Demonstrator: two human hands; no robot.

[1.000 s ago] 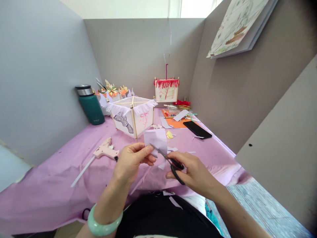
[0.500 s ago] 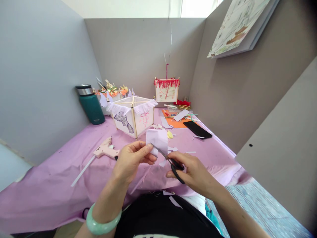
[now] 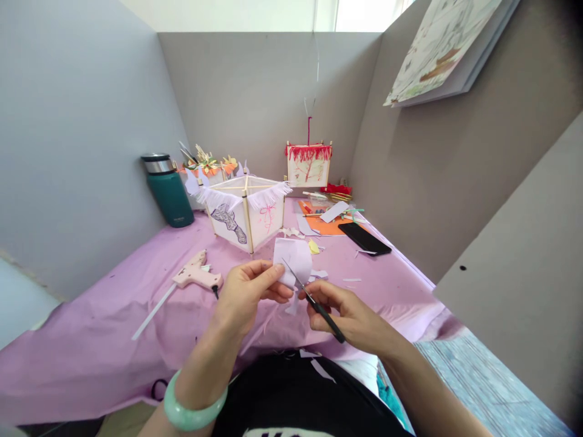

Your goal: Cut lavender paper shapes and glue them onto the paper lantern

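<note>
Between thumb and fingers, my left hand (image 3: 257, 285) pinches a small sheet of pale lilac paper (image 3: 298, 258). Black-handled scissors (image 3: 325, 315) are in my right hand (image 3: 344, 309), their blades lying across the paper and pointing up and left. Behind the paper stands a paper lantern (image 3: 246, 212) with a stick frame, a lilac fringe and drawings on its sides. Left of my left hand lies a pink glue gun (image 3: 198, 273) with a long white glue stick (image 3: 155, 312). Paper scraps (image 3: 319, 275) lie about the paper, and some rest on my lap.
A teal bottle (image 3: 169, 197) leans by the left partition. At the back hangs a small red-fringed lantern (image 3: 309, 167). To the right are a black phone (image 3: 364, 238) and orange paper (image 3: 328, 226) under loose craft pieces. Lilac cloth (image 3: 113, 328) covers the table.
The scissors have turned in my right hand, so their handles now show edge-on and look closed together. The paper and my left hand have shifted slightly right in view.
</note>
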